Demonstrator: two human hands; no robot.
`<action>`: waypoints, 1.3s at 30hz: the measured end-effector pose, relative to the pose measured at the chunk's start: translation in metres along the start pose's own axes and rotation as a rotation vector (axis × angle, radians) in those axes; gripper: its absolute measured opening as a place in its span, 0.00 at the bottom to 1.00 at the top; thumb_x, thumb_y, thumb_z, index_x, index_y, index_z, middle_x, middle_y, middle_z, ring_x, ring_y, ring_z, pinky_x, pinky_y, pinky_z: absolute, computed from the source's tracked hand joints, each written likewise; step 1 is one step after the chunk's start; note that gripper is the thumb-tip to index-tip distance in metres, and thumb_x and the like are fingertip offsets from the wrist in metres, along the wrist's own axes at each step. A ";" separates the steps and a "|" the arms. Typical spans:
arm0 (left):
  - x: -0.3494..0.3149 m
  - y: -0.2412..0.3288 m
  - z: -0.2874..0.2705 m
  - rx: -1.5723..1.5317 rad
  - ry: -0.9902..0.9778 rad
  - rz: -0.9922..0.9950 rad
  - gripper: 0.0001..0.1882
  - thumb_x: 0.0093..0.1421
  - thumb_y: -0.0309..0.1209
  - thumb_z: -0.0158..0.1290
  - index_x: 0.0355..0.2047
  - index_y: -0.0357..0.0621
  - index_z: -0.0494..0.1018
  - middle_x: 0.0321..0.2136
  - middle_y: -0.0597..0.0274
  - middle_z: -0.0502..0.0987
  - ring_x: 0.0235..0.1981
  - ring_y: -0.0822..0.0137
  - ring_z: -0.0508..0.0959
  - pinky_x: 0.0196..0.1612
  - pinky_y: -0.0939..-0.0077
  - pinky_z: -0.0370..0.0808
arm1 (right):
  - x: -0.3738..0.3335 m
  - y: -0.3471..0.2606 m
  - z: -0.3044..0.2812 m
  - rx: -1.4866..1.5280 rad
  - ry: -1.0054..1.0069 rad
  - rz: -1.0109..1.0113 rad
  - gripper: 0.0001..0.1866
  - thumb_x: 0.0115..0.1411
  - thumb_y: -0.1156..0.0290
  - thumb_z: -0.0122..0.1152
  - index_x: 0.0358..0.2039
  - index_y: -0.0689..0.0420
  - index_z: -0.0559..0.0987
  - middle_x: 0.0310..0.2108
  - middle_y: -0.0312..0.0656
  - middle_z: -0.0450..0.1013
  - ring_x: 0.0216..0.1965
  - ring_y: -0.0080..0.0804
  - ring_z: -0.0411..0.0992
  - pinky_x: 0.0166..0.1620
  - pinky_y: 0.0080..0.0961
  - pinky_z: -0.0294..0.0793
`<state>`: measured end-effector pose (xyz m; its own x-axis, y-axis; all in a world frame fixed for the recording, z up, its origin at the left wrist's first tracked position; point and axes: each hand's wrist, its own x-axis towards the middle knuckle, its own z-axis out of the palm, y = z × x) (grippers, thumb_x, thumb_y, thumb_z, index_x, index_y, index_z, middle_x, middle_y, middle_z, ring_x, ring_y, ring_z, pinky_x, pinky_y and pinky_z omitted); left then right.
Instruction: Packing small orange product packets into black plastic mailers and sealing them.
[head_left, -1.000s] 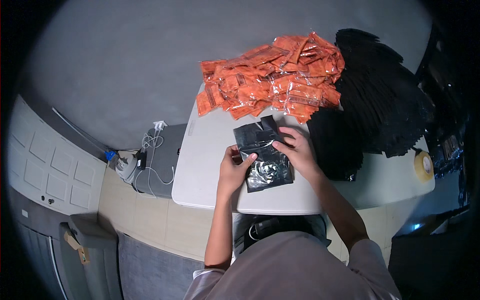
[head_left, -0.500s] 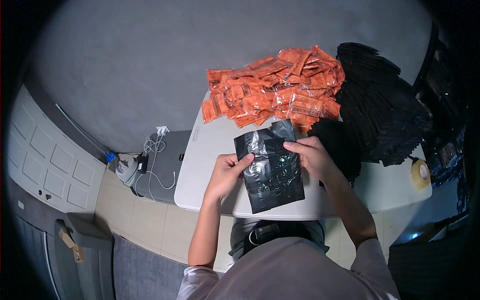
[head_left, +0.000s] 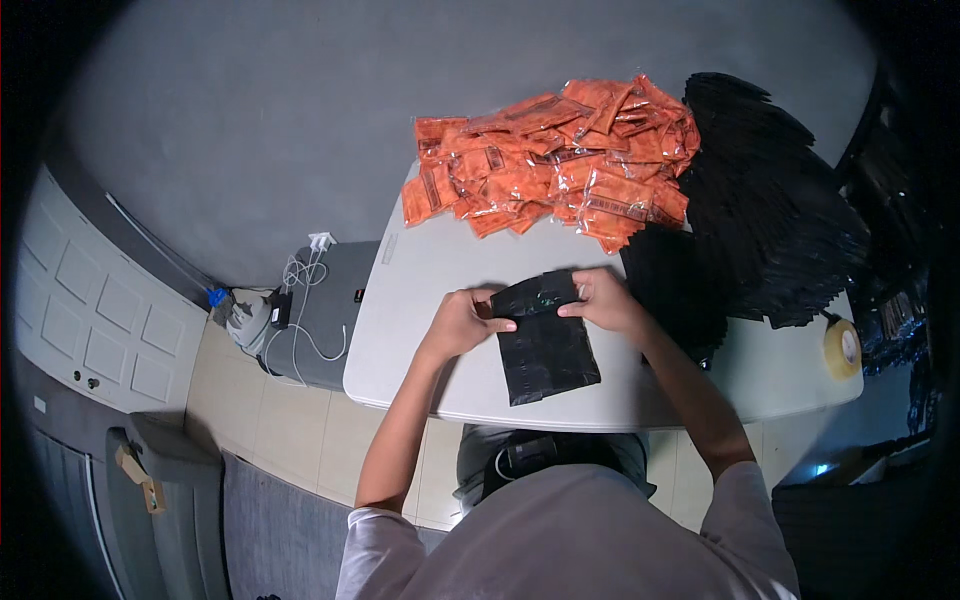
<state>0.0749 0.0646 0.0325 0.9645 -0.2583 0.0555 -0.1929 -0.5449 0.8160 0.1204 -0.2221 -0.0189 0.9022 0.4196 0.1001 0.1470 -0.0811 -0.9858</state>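
Between my hands is a black plastic mailing bag (head_left: 548, 358), near the front edge of the white table (head_left: 420, 290). Its top part is folded over in a band toward me. My left hand (head_left: 466, 322) pinches the left end of the fold, thumb on top. At the right end, my right hand (head_left: 606, 299) grips the fold the same way. Whatever the bag may contain is hidden. Beyond the hands lies a heap of orange packets in clear wrap (head_left: 560, 165). Close to my right hand is a stack of black bags (head_left: 675, 290).
A large fanned pile of black bags (head_left: 770, 210) covers the table's right side. A roll of tape (head_left: 842, 348) sits at the right edge. Left of the table are a grey bench (head_left: 325, 345) with white cables (head_left: 305, 280) and a white door (head_left: 110, 310).
The bag's top has been folded down toward me, so the bag looks shorter. Both hands have shifted to the ends of the fold, my right hand slightly lower and inward.
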 end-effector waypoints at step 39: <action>-0.058 0.073 0.014 0.439 -0.225 -0.008 0.26 0.55 0.21 0.58 0.57 0.32 0.77 0.56 0.41 0.80 0.60 0.47 0.79 0.62 0.56 0.78 | -0.059 -0.060 0.073 -1.241 -0.370 -0.403 0.49 0.71 0.41 0.51 0.74 0.72 0.56 0.77 0.62 0.49 0.80 0.56 0.42 0.78 0.53 0.43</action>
<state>0.0019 0.0287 0.0810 0.9127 -0.3923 -0.1144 -0.2906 -0.8198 0.4934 0.0284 -0.1759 0.0240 0.5779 0.8079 0.1154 0.8158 -0.5683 -0.1073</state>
